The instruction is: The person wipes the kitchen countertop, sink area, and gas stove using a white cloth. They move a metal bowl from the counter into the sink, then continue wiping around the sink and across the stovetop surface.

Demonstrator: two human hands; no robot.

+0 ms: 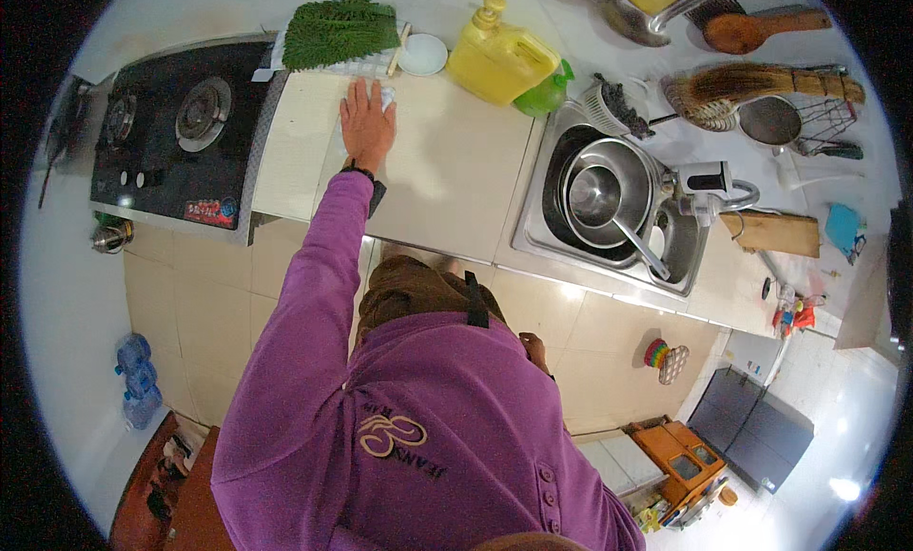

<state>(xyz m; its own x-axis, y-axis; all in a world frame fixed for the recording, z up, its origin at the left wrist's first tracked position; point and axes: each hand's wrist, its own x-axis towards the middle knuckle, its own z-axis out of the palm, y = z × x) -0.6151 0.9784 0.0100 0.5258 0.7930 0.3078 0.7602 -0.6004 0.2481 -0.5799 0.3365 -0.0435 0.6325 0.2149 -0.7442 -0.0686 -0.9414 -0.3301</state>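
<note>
My left hand lies flat, palm down, on the beige tiled countertop, its fingers stretched out and slightly apart. Beneath it is a thin whitish cloth or sheet, mostly covered by the palm. Just beyond the fingertips sits a green chenille cleaning mitt or cloth, beside a small white dish. My right hand hangs low by my hip, away from the counter. My body hides part of it, so its grip is unclear.
A black gas stove adjoins the counter at left. A yellow pump jug and a green bottle stand at the back. Metal bowls fill the steel sink at right. A small stool stands on the floor.
</note>
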